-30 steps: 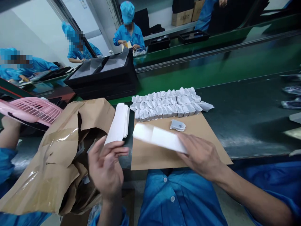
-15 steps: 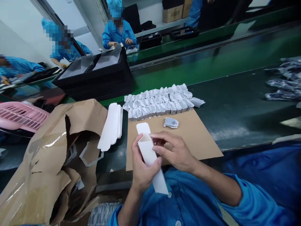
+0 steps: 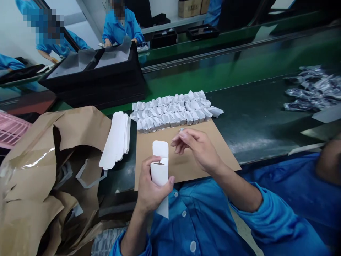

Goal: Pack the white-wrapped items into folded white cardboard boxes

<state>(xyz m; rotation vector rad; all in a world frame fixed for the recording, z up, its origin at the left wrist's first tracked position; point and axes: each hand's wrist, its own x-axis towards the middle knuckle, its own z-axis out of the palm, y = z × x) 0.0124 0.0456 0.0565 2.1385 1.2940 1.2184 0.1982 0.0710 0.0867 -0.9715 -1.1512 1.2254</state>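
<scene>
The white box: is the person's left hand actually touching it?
Touching. The head view shows the left hand wrapped around the white box, its thumb at one side and its forefinger by the open end.

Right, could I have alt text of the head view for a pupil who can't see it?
A person's left hand holds an open white box; the right hand hovers over a brown sheet. Wrapped packets line its far edge, with flat cartons to the left.
</scene>
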